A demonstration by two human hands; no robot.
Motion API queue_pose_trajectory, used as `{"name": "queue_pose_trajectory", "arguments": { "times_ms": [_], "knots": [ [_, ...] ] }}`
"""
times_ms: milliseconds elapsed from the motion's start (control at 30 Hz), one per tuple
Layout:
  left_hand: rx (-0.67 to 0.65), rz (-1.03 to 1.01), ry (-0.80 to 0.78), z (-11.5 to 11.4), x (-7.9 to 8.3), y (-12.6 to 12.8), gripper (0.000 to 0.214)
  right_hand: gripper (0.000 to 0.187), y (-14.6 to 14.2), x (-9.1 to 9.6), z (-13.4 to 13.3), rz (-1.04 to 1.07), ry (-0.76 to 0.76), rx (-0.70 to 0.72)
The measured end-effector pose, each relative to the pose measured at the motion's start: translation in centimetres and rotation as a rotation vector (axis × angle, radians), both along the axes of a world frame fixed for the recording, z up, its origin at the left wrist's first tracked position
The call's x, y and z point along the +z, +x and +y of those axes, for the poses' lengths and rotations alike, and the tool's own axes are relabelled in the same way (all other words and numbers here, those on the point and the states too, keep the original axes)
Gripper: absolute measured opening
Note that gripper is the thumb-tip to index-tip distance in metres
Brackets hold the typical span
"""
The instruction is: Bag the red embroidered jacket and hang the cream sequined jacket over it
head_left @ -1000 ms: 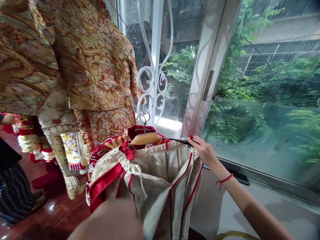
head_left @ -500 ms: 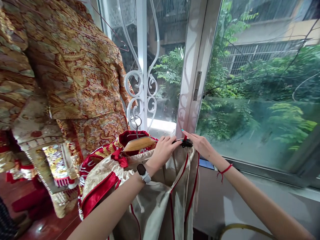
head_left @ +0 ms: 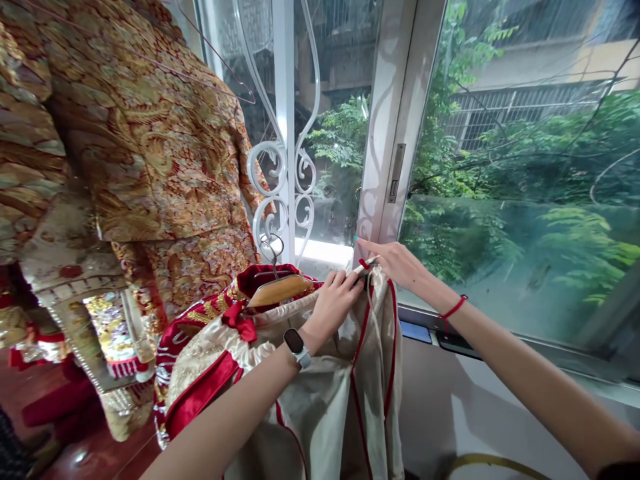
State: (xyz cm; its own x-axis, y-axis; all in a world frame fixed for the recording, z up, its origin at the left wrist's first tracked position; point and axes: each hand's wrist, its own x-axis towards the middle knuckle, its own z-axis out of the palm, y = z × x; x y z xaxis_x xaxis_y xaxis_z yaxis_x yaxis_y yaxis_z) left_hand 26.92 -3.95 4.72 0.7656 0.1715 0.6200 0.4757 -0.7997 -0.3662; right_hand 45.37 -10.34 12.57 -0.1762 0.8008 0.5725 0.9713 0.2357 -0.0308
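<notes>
Nearest us, both forearms reach in over the cream garment (head_left: 317,407), which hangs by its waistband in front of us, its red-piped folds falling downward. Our left hand (head_left: 336,299), with the watch (head_left: 294,341) at its wrist, has its fingers curled over the hanger (head_left: 280,291) near its right end, beside a dark clip (head_left: 367,281); we cannot tell where the thumb presses. Our right hand (head_left: 401,265) seems to pinch the waistband's corner by a red loop (head_left: 363,263), one finger stretched out past the cloth.

The relation that matters is the hanger's long axis: it runs left to right, rising slightly toward our hands. Both are gathered at its right end, the right hand nearer the corner, the left nearer the wooden middle.

Just behind hangs a red embroidered garment (head_left: 253,280); beyond it, a gold-patterned jacket (head_left: 185,160), white scrollwork (head_left: 283,167), and foliage (head_left: 500,240) outside the window.
</notes>
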Motion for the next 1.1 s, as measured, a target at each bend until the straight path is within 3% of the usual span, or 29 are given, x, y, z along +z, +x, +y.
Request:
{"name": "queue_pose_trajectory", "arguments": {
  "times_ms": [133,300,467,567,633,733,833,1100],
  "knots": [
    [-0.024,-0.002,0.014,0.5,0.0,0.4,0.021,0.071,-2.1,-1.0,-0.4,-0.056,0.034,-0.118],
    [0.057,-0.028,0.006,1.1,0.1,0.2,0.021,0.065,-4.9,-6.0,-1.2,-0.008,0.067,-0.218],
    [0.128,0.087,-0.092,1.6,0.1,-0.7,0.021,0.051,-5.1,-10.1,0.0,0.366,0.093,-0.313],
    [0.13,0.104,-0.082,1.7,0.0,-1.1,0.021,0.038,-4.5,-11.5,0.5,0.564,0.024,-0.392],
    [0.14,0.116,-0.075,1.5,0.0,-1.4,0.023,0.032,-4.0,-11.7,0.6,0.753,-0.005,-0.328],
    [0.127,0.136,-0.113,1.0,0.0,-1.7,0.027,0.031,-3.4,-10.7,0.5,1.182,-0.071,-0.157],
    [0.109,0.139,-0.161,0.5,0.0,-2.0,0.029,0.04,-3.0,-8.1,0.7,1.468,-0.131,-0.071],
    [0.093,0.082,-0.197,0.0,0.3,-1.2,0.031,0.044,-2.8,-1.2,2.8,1.442,-0.055,-0.137]
  ]
}}
